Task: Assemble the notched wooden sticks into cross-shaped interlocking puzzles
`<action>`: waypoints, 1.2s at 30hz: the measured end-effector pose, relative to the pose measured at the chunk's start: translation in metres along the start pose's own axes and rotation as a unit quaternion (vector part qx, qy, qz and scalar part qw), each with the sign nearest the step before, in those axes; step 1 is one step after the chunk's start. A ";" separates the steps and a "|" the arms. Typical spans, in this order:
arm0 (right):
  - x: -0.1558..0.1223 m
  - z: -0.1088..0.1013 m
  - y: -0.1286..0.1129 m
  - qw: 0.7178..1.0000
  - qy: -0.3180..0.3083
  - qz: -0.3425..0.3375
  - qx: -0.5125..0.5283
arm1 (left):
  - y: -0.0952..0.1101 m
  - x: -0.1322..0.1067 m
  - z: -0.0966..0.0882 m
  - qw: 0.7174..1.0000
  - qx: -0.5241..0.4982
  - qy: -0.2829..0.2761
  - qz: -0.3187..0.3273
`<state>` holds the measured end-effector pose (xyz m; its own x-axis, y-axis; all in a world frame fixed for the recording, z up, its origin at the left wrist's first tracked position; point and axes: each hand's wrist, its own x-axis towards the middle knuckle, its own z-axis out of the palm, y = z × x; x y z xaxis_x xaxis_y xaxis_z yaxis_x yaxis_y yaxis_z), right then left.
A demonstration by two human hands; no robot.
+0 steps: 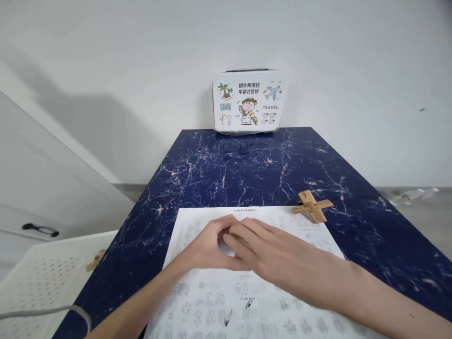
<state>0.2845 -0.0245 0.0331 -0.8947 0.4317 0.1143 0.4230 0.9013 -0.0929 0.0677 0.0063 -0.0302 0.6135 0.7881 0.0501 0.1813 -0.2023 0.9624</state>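
Your left hand point(212, 246) and right hand point(257, 245) meet, curled, over the printed sheet point(226, 285), can't tell if pinching anything; sideways drag might shift it, dislodging the wooden cross point(311, 207) at its far-right corner.

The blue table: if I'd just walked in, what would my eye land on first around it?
Probably the white cartoon-printed case, standing at the far edge of the white-veined blue tabletop, by the wall. Next, the left hand and right hand meet over a printed sheet; whether they hold anything is hidden. A wooden cross-shaped piece overlaps the sheet's far right corner.
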 end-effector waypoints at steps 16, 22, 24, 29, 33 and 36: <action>0.006 -0.014 0.028 0.958 0.047 0.004 0.281 | -0.007 0.004 -0.007 0.981 -0.191 -0.029 0.017; 0.010 -0.008 0.026 0.958 0.098 0.080 0.257 | -0.005 0.003 0.003 0.945 -0.322 -0.009 -0.050; 0.012 -0.002 0.025 0.959 0.117 0.119 0.228 | 0.000 0.003 0.009 0.939 -0.338 0.031 -0.056; 0.017 0.020 0.024 0.966 0.174 0.168 0.096 | 0.007 0.006 0.017 0.940 -0.316 0.082 -0.097; 0.020 0.034 0.021 0.963 0.215 0.160 0.028 | 0.004 0.006 0.015 0.958 -0.246 0.091 -0.111; 0.024 0.039 0.016 0.957 0.241 0.162 0.005 | 0.005 0.004 0.011 0.974 -0.156 0.111 -0.119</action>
<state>0.2639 -0.0012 -0.0045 -0.5455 0.6561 0.5215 0.6634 0.7183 -0.2098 0.0799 0.0022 -0.0282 0.3947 0.9047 -0.1602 0.0345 0.1597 0.9866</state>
